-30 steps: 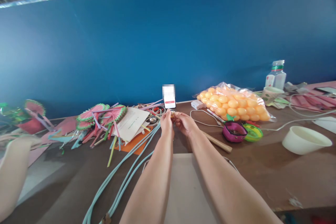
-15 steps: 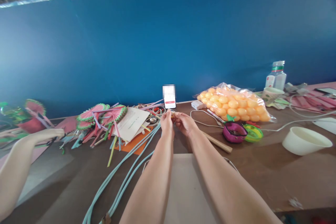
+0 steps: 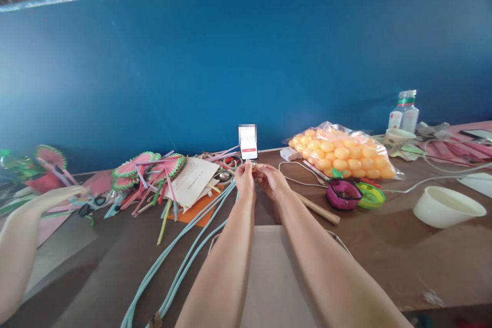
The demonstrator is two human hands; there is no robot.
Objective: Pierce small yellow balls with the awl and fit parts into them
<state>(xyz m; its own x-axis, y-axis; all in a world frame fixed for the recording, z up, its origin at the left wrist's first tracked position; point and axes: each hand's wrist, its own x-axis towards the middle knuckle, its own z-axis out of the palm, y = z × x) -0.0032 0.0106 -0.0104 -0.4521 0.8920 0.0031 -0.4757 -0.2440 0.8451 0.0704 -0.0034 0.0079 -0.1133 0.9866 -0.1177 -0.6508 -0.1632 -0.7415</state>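
Observation:
Both of my arms reach forward over the dark table. My left hand [image 3: 245,178] is closed, its fingers pinched on a small item too tiny to name. Close beside it, my right hand [image 3: 271,180] pinches at the same spot, fingertips nearly meeting the left ones. A bit of shiny yellowish material shows between them. Just beyond the fingers, a phone [image 3: 249,150] with a lit white screen leans upright against the blue partition. Pale blue cords [image 3: 192,236] run past my left forearm.
Pink paper fans [image 3: 167,168] and a white sheet [image 3: 194,179] lie left. To the right are a bag of orange balls [image 3: 342,151], a purple fruit-shaped container [image 3: 343,195], a wooden stick [image 3: 319,208] and a white bowl [image 3: 448,207]. Another person's arm [image 3: 23,230] reaches in at far left.
My hands stay at nearly the same place, with only slight finger movement. At far left, the other person's hand has shifted slightly left, and dark round items now show beside it.

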